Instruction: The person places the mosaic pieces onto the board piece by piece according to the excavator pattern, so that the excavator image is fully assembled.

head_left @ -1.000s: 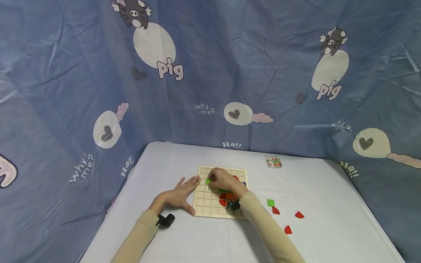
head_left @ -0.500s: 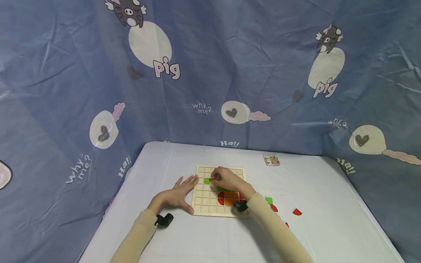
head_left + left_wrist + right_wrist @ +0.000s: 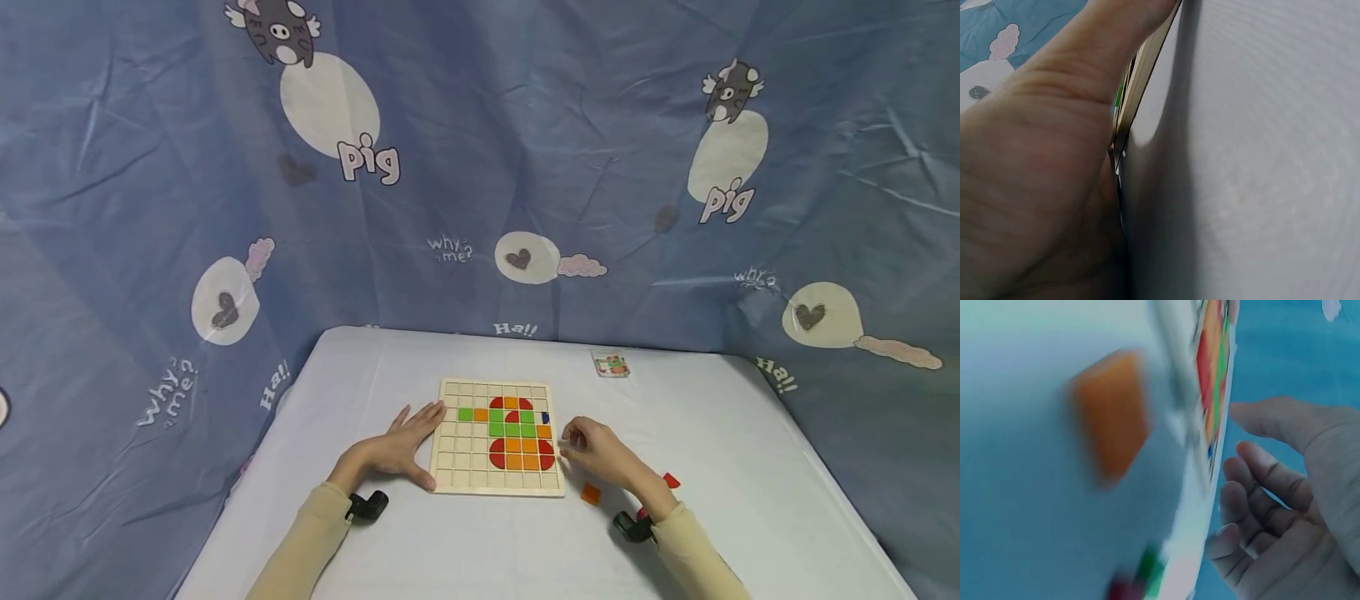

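A wooden grid board (image 3: 461, 454) lies flat on the white table, with red, orange, green and blue tiles in its cells. My left hand (image 3: 390, 450) rests along the board's left edge, fingers spread and thumb at the near corner. In the left wrist view the palm side of the left hand (image 3: 1041, 156) hides most of the board. Just right of the board hovers my right hand (image 3: 603, 454), its fingers loosely bent and holding nothing in the right wrist view. Near it on the table lies a loose orange square tile (image 3: 590, 494), blurred in the right wrist view.
Red quarter-round tiles (image 3: 671, 481) lie beside and partly behind the right forearm. A green tile (image 3: 1152, 572) shows blurred in the right wrist view. At the back right is a small picture card (image 3: 611, 365). A patterned blue cloth (image 3: 450, 167) hangs behind the table.
The right hand has let go of an orange tile beside the green one on the board and moved right, off the board. The left hand stays at the edge.
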A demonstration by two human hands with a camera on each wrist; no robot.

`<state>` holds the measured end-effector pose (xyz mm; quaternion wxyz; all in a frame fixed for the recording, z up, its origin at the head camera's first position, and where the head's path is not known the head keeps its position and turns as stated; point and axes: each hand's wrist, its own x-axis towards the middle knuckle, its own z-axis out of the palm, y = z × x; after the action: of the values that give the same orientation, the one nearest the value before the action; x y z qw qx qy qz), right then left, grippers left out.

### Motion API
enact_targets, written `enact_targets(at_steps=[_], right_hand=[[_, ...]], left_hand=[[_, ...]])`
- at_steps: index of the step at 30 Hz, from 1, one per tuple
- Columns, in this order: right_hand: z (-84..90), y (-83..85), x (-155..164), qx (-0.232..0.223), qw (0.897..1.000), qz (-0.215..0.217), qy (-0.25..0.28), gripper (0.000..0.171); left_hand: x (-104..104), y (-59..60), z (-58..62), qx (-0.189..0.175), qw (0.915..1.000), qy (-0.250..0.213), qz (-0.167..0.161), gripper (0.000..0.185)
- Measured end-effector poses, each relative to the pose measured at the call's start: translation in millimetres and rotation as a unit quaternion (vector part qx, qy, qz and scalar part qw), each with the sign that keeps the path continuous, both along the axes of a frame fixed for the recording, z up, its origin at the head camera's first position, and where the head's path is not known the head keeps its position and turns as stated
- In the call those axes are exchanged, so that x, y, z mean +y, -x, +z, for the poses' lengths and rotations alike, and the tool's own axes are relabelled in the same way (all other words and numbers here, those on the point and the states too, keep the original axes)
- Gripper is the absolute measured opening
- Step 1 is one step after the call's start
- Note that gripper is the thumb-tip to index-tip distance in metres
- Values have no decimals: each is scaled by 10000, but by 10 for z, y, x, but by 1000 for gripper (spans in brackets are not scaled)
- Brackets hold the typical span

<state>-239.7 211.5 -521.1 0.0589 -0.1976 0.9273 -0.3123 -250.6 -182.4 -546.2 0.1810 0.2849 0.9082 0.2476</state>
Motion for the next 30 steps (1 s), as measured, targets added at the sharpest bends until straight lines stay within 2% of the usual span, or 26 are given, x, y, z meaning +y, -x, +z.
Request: enact_targets(at_steps=[6,11,17,22,30], right_hand=[[-120,-247,448,-367,9955,-877,-57,28],[-187,-352,623,-538,9884,-1413,-163,32],[-196,-372,671,-508,9865,-1547,-180,28],[-172,-385,711,-498,9887,-1411,-129,24],[-135,-383,763,-307,9891,-1404,-333,23]], left_hand=[[-13,-5,-2,-8,10000,-92,-33,130],[-19,-8,-18,32,9999,-89,-38,130],[-6,-13,-14,10,9998,-202,-58,130],[-4,-18,-17,18,9993,-336,-139,130],[-20,-8,-10,-24,9998,-201,-21,130]])
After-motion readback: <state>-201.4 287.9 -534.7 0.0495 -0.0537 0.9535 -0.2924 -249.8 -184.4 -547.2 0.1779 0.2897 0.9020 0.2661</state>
